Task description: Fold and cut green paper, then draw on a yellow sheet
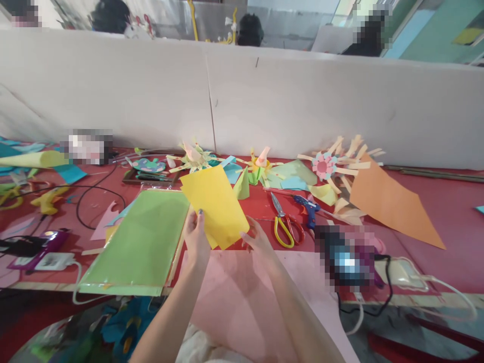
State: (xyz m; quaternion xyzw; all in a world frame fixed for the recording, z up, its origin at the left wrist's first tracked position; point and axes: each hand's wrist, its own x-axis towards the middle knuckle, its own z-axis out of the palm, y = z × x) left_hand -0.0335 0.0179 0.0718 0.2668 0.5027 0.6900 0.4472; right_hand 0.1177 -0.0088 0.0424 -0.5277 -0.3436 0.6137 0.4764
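Yellow paper (219, 204), apparently more than one sheet, is held up above the table in front of me. My left hand (197, 232) grips its lower left edge, thumb on the front face. At the lower right corner, my right hand (257, 238) pinches the paper between thumb and fingers. Beneath my forearms a large pink sheet (234, 297) hangs over the table's front edge. A packet of green paper (139, 237) in clear plastic lies left of my hands. Scissors (285, 224) with one yellow and one red handle lie to the right.
A blue glue gun (309, 209) lies beyond the scissors. Paper flowers (325, 165) line the white partition (151, 96). Orange paper (393, 201) spreads at right. A yellow glue gun (48, 200), a purple power strip (41, 247) and cables are on the left.
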